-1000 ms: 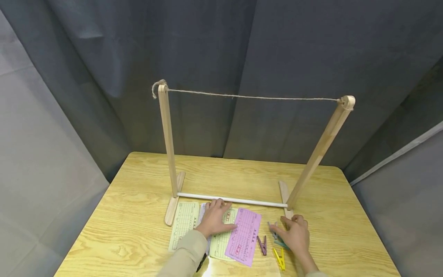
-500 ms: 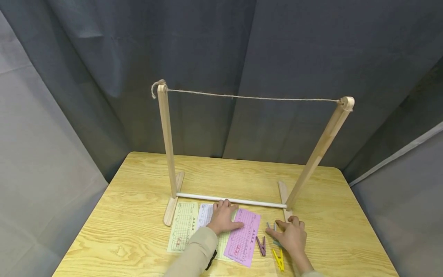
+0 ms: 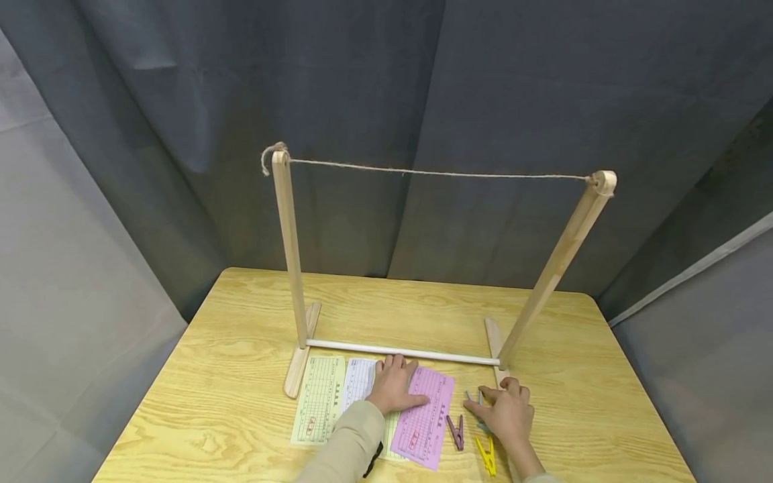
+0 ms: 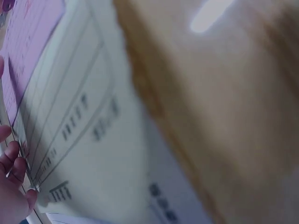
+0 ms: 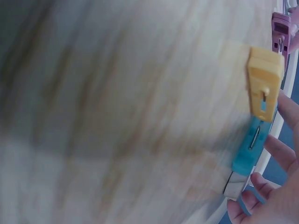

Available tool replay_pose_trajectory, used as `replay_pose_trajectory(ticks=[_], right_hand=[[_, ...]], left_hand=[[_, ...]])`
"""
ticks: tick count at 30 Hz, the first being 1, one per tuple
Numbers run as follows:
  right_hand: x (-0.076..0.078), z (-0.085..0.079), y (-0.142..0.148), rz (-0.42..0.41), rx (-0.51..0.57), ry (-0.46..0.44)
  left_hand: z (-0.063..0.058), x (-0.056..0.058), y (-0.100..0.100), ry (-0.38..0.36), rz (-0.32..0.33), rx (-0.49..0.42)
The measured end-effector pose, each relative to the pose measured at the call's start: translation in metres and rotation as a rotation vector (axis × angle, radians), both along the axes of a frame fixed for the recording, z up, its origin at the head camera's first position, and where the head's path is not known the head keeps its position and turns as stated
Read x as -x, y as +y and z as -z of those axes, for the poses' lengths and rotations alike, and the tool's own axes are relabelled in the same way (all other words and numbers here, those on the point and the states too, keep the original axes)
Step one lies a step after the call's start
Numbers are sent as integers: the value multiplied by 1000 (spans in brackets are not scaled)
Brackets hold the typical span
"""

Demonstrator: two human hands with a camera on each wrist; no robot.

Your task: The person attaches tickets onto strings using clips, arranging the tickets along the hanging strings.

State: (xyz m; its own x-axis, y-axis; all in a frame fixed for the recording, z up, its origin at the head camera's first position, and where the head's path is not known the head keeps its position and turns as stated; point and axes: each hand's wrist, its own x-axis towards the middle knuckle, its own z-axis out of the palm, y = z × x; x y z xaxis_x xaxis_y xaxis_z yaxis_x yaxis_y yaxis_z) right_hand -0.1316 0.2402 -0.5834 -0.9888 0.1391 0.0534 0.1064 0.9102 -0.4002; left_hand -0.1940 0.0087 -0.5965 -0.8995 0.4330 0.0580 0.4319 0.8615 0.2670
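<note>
Pale green paper, printed with a ruled grid, is lying under the left hand (image 3: 394,389), which is resting over a row of slips at the near side of a wooden stand. Its fingers are pointing toward the white rod (image 3: 401,351) along the stand's base, slightly parted, and its thumb is reaching out over a pink printed slip (image 3: 424,419). From the left to the right of the row, a pale green printed slip (image 3: 318,399), a whitish-lavender printed slip (image 3: 357,379), a second pale green slip (image 4: 84,121) and the pink one are lying side by side, partly overlapping. The hand and the sleeve are hiding much of the second green slip in the head view.

The right hand (image 3: 510,416) is resting just beside the foot of the stand's right post, over a teal plastic clothespin (image 5: 247,147) and a partly hidden blue-grey clothespin (image 3: 480,397). Its thumb and fingers are standing apart; whether they are touching either pin, I cannot tell. A yellow plastic clothespin (image 3: 486,457) is lying on the near side of that hand, and a purple plastic clothespin (image 3: 455,433) is lying between the pink slip and the hand.

Behind the hands, two light wooden posts (image 3: 288,248) are holding up a thin brown twine (image 3: 435,174), and the stand is standing on a wood-grain table (image 3: 410,312) before dark grey curtains (image 3: 326,87).
</note>
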Motion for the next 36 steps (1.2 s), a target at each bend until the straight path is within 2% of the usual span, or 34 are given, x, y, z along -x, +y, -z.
replay_pose_trajectory(ticks=[5,11,16,19,26,32,36], right_hand=[[0,1,0,6,6,4],[0,1,1,14,17,15],[-2,-3,1,15,44,38],[-2,-5,0,5,71,49],[0,-5,2,1,137,49],[2,-3,4,19,348,91],[2,-8,4,40,456,48]], left_hand=[[2,-1,-1,3,9,-7],[4,-1,0,49,12,-33],[5,-3,1,78,-3,-130],[6,-3,2,72,-25,-207],[8,2,-2,-36,-52,-428],[-4,4,-10,-203,-43,-666],[-13,4,-15,-284,-54,-723]])
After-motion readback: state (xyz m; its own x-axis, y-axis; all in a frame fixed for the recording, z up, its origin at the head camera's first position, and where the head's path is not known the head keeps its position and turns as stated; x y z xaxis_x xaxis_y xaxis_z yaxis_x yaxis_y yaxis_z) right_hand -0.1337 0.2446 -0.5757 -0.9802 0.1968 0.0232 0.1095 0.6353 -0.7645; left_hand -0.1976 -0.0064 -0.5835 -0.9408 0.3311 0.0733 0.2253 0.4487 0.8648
